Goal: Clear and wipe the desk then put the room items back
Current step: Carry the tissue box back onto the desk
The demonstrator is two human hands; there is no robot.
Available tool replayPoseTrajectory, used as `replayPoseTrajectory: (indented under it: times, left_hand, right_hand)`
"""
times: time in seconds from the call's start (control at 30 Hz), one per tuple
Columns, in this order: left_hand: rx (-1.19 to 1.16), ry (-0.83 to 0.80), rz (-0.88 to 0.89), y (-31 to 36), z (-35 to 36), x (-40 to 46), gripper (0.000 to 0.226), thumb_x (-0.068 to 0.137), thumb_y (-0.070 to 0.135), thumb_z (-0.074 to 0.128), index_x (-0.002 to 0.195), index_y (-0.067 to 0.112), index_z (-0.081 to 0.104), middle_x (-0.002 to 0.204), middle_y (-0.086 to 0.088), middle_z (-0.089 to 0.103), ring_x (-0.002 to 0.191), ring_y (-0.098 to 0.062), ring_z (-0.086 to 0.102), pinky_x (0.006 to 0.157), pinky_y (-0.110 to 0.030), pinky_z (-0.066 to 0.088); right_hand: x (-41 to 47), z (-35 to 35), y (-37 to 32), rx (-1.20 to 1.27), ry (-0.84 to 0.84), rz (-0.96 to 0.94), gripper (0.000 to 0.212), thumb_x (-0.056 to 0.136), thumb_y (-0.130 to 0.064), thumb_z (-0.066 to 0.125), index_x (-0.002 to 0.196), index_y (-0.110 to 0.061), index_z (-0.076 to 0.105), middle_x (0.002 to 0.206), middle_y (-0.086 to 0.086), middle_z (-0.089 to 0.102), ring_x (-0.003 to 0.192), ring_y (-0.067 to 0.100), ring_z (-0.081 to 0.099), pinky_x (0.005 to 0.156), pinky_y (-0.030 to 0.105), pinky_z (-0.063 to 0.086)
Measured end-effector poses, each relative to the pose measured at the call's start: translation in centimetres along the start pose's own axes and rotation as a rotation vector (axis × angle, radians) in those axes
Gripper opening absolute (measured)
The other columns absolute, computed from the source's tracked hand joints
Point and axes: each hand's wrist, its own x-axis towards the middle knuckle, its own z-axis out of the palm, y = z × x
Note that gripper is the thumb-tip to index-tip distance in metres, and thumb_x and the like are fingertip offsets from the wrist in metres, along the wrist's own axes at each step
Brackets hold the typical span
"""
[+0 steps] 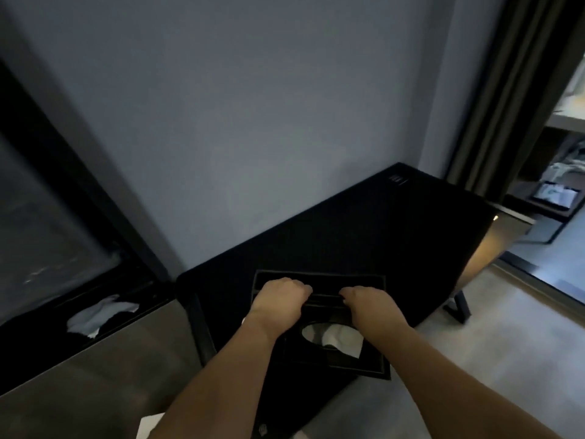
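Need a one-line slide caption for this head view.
Both hands, left and right, grip a black tray on the dark desk, a black tissue box just behind them.

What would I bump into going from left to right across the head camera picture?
Dark window → white cloth → left hand → right hand → desk leg → curtain.

I see the tissue box (345,350) on the bench (395,236), beneath my left hand (280,304) and right hand (368,307), a tray (319,278) just beyond them.
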Motion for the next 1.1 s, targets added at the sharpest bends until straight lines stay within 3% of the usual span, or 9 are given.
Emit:
replayPoseTrajectory:
  times: [0.13, 0.37, 0.67, 0.9, 1.1]
  left_hand:
    - [-0.080, -0.013, -0.147, -2.7, 2.4, 1.5, 0.026, 0.082, 0.003, 0.051, 0.099, 0.019, 0.061, 0.099, 0.002, 0.064, 0.090, -0.020, 0.060, 0.071, -0.034, 0.048]
    - [-0.133, -0.110, -0.369, -5.1, 4.8, 3.2, 0.028, 0.083, 0.002, 0.049, 0.106, 0.016, 0.058, 0.106, -0.003, 0.064, 0.096, -0.025, 0.060, 0.073, -0.036, 0.047]
    - [-0.051, -0.153, -0.716, -8.6, 3.8, 4.1, 0.029, 0.087, 0.009, 0.048, 0.112, 0.019, 0.057, 0.109, -0.001, 0.063, 0.100, -0.025, 0.060, 0.076, -0.039, 0.049]
    - [-0.094, -0.236, -0.774, -13.6, 7.4, 5.8, 0.029, 0.090, 0.013, 0.048, 0.116, 0.019, 0.057, 0.110, -0.001, 0.063, 0.102, -0.025, 0.059, 0.074, -0.038, 0.047]
    - [-0.157, -0.287, -0.709, -20.8, 10.7, 8.4, 0.026, 0.088, 0.011, 0.048, 0.111, 0.018, 0.058, 0.108, -0.003, 0.065, 0.099, -0.028, 0.061, 0.076, -0.040, 0.050]
  right_hand:
    - [5.3, 0.8, 0.4, -0.037, -0.136, -0.132, 0.027, 0.088, -0.008, 0.050, 0.112, -0.020, 0.057, 0.103, 0.002, 0.063, 0.092, 0.022, 0.061, 0.079, 0.034, 0.050]
    - [12.6, 2.9, 0.4, -0.060, -0.248, -0.309, 0.038, 0.084, 0.003, 0.049, 0.116, -0.016, 0.057, 0.106, 0.005, 0.064, 0.094, 0.024, 0.060, 0.080, 0.037, 0.052]
    - [21.9, 3.7, -2.3, 0.025, -0.306, -0.612, 0.033, 0.086, -0.007, 0.050, 0.116, -0.020, 0.055, 0.109, 0.004, 0.062, 0.097, 0.026, 0.060, 0.079, 0.038, 0.051]
    - [27.4, 7.5, -4.3, 0.022, -0.405, -0.644, 0.030, 0.086, -0.006, 0.051, 0.112, -0.019, 0.056, 0.105, 0.004, 0.062, 0.093, 0.024, 0.060, 0.075, 0.035, 0.049]
    - [34.2, 11.4, -6.5, -0.026, -0.522, -0.594, 0.038, 0.090, -0.009, 0.052, 0.126, -0.020, 0.054, 0.115, 0.004, 0.062, 0.098, 0.021, 0.061, 0.081, 0.032, 0.051]
